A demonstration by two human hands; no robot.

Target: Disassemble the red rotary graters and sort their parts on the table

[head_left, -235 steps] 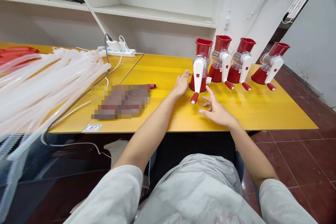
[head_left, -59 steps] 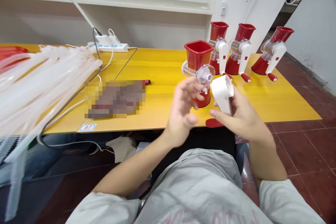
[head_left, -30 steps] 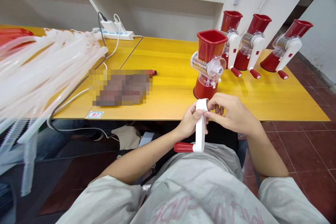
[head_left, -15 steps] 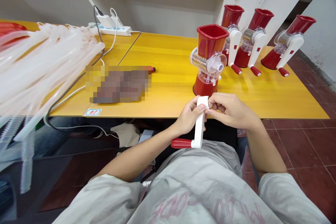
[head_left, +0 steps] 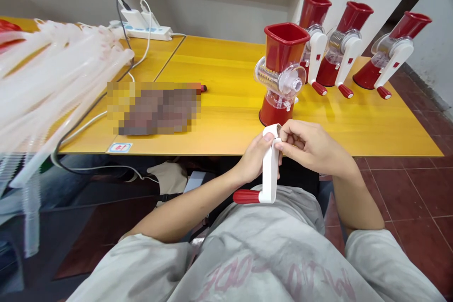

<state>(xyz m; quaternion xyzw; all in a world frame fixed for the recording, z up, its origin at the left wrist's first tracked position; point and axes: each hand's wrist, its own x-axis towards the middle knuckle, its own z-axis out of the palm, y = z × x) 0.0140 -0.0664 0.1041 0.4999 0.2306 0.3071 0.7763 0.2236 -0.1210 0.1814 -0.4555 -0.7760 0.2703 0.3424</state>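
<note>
1. White plastic crank [head_left: 270,174] sat in the left hand [head_left: 253,158], fingers wrapped round it, thumb near its upper end.
2. Its long axis ran from the yellow table [head_left: 226,118] edge toward the torso, red knob [head_left: 247,196] pointing left.
3. Right-hand [head_left: 311,144] fingers bunched at that upper end; whether they pinched anything, I couldn't tell.
4. Beyond, slightly right, stood the grater [head_left: 278,109], its bare hub [head_left: 296,85] nearer the right hand.

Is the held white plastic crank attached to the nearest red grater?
No, the left hand grips the white plastic crank, and the nearest red grater has its clear hub uncovered.
</note>
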